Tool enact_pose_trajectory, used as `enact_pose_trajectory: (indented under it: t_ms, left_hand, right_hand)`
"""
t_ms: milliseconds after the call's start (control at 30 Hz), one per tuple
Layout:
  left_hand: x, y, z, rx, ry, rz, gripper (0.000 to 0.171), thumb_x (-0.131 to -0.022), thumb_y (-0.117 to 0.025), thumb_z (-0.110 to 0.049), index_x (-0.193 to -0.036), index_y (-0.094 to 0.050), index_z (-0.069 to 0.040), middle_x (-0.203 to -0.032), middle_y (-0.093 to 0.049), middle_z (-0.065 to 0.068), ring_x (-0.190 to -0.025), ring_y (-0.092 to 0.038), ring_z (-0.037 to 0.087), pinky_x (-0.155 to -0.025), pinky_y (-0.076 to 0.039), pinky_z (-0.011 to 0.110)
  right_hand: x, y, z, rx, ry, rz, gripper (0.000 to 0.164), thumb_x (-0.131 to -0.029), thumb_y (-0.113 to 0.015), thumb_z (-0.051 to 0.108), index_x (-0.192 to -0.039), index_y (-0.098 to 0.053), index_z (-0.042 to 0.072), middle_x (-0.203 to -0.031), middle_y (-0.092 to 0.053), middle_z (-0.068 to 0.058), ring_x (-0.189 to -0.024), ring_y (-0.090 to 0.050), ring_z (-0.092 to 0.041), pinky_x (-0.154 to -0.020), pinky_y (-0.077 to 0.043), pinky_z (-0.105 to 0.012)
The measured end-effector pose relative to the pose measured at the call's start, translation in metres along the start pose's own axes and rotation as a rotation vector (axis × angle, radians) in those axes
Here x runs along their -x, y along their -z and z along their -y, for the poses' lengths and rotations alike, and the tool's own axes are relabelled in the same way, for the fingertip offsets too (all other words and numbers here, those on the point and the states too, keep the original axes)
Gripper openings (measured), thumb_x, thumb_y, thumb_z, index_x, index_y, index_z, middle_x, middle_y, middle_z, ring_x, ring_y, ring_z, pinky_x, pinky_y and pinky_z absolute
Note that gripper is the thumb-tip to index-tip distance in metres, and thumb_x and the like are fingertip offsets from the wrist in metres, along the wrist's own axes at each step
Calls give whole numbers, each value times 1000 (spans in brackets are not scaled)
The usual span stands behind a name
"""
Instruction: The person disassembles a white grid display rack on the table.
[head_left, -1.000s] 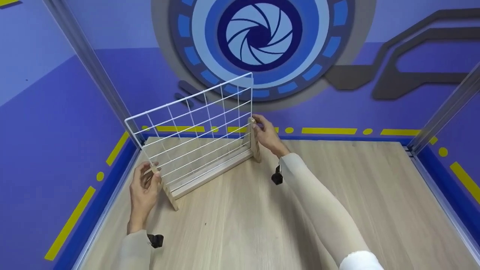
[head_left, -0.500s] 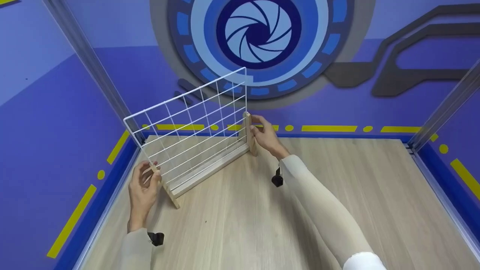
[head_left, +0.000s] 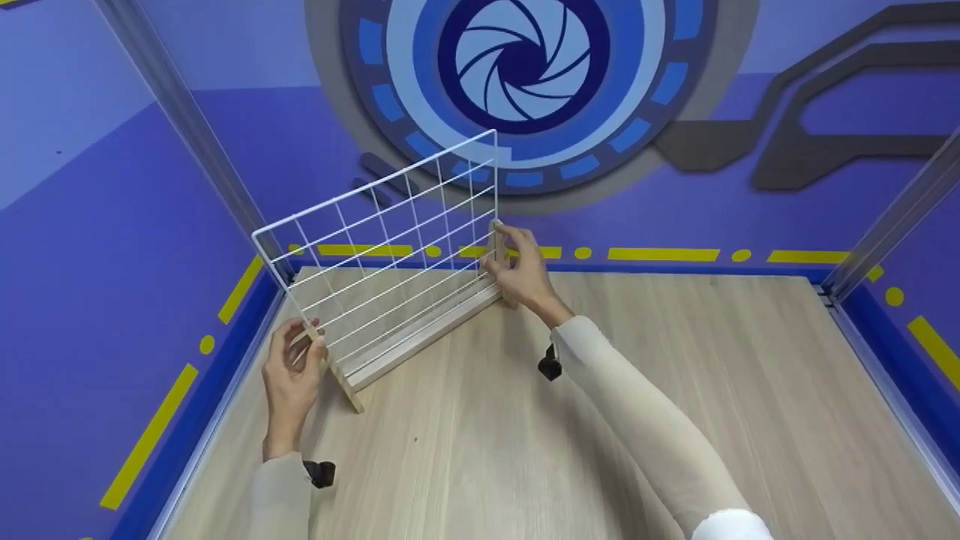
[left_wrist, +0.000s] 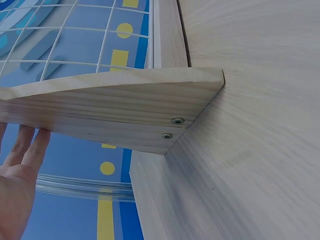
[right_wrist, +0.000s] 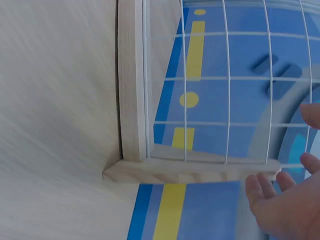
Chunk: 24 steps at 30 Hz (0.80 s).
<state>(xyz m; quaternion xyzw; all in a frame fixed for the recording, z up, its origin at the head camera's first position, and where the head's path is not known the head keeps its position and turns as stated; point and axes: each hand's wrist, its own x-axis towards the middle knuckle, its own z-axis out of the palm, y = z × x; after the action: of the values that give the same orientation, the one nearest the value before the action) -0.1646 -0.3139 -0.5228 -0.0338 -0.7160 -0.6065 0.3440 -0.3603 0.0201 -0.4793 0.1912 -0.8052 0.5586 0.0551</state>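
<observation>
A white wire grid panel [head_left: 337, 199] stands in a wooden stand on the table, set at a slant with its left end nearer me. A pale wooden rail [head_left: 427, 335] runs along its bottom, between two wooden side pieces. My left hand [head_left: 291, 382] holds the upper part of the left side piece [left_wrist: 125, 102], thumb on the near side. Two bolt heads [left_wrist: 177, 121] show low on that piece's outer face. My right hand [head_left: 527, 276] grips the upper part of the right side piece [right_wrist: 195, 175], covering much of it in the head view.
A light wood-grain table [head_left: 480, 450] lies beneath the stand. Blue and purple printed walls [head_left: 675, 217] rise at the back and sides, with metal posts [head_left: 202, 142] in the corners. A back corner is close behind the grid's left end.
The right end of the stand has shifted slightly back and left. My right hand has moved with it, its thumb now farther round the side piece. My left hand keeps its hold.
</observation>
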Motion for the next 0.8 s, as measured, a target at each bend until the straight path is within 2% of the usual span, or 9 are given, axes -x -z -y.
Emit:
enact_pose_trajectory:
  t_ms: [233, 333, 467, 567, 700, 733, 800]
  left_hand:
    - [-1, -1, 1, -6, -47, -7, 43, -91, -66, 9, -131, -50, 13, -127, -59, 35, -113, -59, 52, -93, -55, 22]
    - [-1, -2, 3, 8, -57, -2, 43, -91, -64, 11, -131, -49, 13, -126, -57, 38, -113, -60, 50, -93, -55, 22]
    - [0, -3, 4, 25, -56, 4, 43, -90, -63, 13, -131, -49, 13, -126, -56, 39, -113, -63, 43, -93, -55, 23]
    - [0, -3, 4, 27, -50, 4, 43, -90, -63, 14, -131, -49, 14, -126, -58, 38, -113, -66, 33, -93, -55, 23]
    - [0, -2, 3, 21, -43, 3, 42, -91, -64, 12, -131, -49, 14, -127, -58, 36, -113, -66, 23, -93, -55, 23]
    - [0, -1, 2, 18, -43, 4, 43, -91, -64, 11, -131, -49, 13, -128, -57, 37, -113, -66, 23, -94, -55, 22]
    - [0, -1, 1, 16, -39, 2, 43, -92, -64, 10, -131, -49, 13, -128, -57, 36, -115, -65, 33, -94, -54, 22]
  right_hand:
    - [9, -29, 12, 20, 142, -27, 66, -81, -83, 26, -140, -54, 22, -142, -46, 0, -129, -48, -26, -108, -46, -47]
    - [15, -41, 18, 74, 161, -59, 68, -79, -85, 31, -139, -55, 25, -141, -47, 1, -129, -47, -22, -107, -44, -49]
    - [22, -58, 23, 170, 149, -130, 71, -77, -84, 44, -140, -54, 32, -143, -48, 3, -133, -43, -20, -110, -38, -54]
    - [23, -71, 25, 141, 162, -171, 74, -75, -87, 43, -140, -54, 29, -144, -46, 1, -134, -42, -20, -111, -37, -52]
    - [23, -86, 29, 65, 186, -215, 77, -72, -91, 34, -139, -55, 23, -142, -45, -1, -133, -42, -19, -110, -40, -41]
    - [23, -90, 29, 69, 185, -230, 77, -71, -91, 36, -139, -56, 23, -142, -45, -1, -133, -42, -18, -110, -40, -39]
    - [22, -97, 31, 78, 174, -252, 78, -70, -91, 37, -138, -56, 21, -142, -44, -1, -133, -42, -18, -110, -41, -37]
